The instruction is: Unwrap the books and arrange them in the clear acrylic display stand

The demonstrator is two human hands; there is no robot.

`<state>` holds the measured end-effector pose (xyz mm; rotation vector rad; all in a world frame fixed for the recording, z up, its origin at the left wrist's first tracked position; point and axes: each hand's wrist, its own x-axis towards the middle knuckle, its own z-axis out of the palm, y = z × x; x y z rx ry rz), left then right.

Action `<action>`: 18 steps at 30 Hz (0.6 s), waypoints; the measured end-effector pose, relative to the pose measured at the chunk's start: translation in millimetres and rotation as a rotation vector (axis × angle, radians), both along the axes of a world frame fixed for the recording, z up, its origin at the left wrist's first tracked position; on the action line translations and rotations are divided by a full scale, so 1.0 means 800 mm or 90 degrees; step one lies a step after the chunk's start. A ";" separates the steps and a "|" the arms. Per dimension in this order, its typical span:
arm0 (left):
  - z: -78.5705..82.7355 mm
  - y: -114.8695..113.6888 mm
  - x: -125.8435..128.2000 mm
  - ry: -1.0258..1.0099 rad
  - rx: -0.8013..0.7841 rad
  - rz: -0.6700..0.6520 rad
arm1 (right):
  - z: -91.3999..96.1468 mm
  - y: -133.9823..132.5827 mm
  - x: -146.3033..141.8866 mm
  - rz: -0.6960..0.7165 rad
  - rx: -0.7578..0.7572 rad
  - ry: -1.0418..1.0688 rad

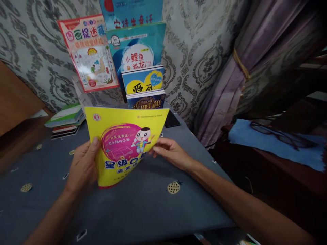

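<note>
A yellow softcover book point(125, 146) with a pink circle and a cartoon child on its cover is held up, bowed, above a grey-blue tablecloth point(143, 207). My left hand point(83, 165) grips its left edge, with the thumb on the cover. My right hand point(171, 153) holds the right side of the book between its fingertips. Behind it, several children's books stand upright in a row, including a blue one with a carp point(136, 58) and a red-and-white puzzle book point(88, 52). The book in my hands hides their lower parts.
A low stack of books point(66, 120) lies on the table's left, and a black phone point(171, 119) lies behind the yellow book. Patterned wallpaper point(194, 64) and a tied purple curtain point(224, 78) rise behind. At right, glasses point(281, 135) rest on a blue cloth point(270, 144).
</note>
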<state>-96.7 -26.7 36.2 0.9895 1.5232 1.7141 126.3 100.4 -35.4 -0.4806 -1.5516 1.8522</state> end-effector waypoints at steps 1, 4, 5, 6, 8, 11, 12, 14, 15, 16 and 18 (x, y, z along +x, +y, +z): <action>0.001 0.005 0.000 -0.030 0.002 0.001 | 0.001 0.000 0.001 -0.006 0.007 0.003; -0.001 0.017 -0.008 -0.096 -0.065 -0.027 | 0.005 -0.004 0.005 0.043 -0.027 -0.001; -0.004 0.020 -0.012 -0.112 -0.100 -0.044 | 0.007 -0.006 0.006 0.075 -0.044 -0.012; -0.009 0.022 -0.016 -0.126 -0.137 -0.063 | 0.009 -0.009 0.007 0.108 -0.060 -0.025; -0.023 0.022 -0.023 -0.137 -0.213 -0.094 | 0.009 -0.011 0.006 0.161 -0.087 -0.058; -0.048 0.015 -0.036 -0.092 -0.296 -0.110 | 0.001 -0.008 0.002 0.162 -0.124 -0.116; -0.057 0.013 -0.041 -0.055 -0.306 -0.117 | -0.003 -0.006 0.001 0.148 -0.135 -0.137; -0.070 0.010 -0.054 0.057 -0.309 -0.133 | -0.012 -0.001 -0.002 0.132 -0.153 -0.173; -0.076 0.010 -0.061 0.126 -0.308 -0.138 | -0.016 0.000 -0.002 0.138 -0.159 -0.185; -0.079 0.012 -0.068 0.199 -0.311 -0.138 | -0.020 0.001 -0.003 0.158 -0.162 -0.196; -0.083 0.018 -0.080 0.338 -0.326 -0.127 | -0.024 -0.002 -0.005 0.223 -0.156 -0.213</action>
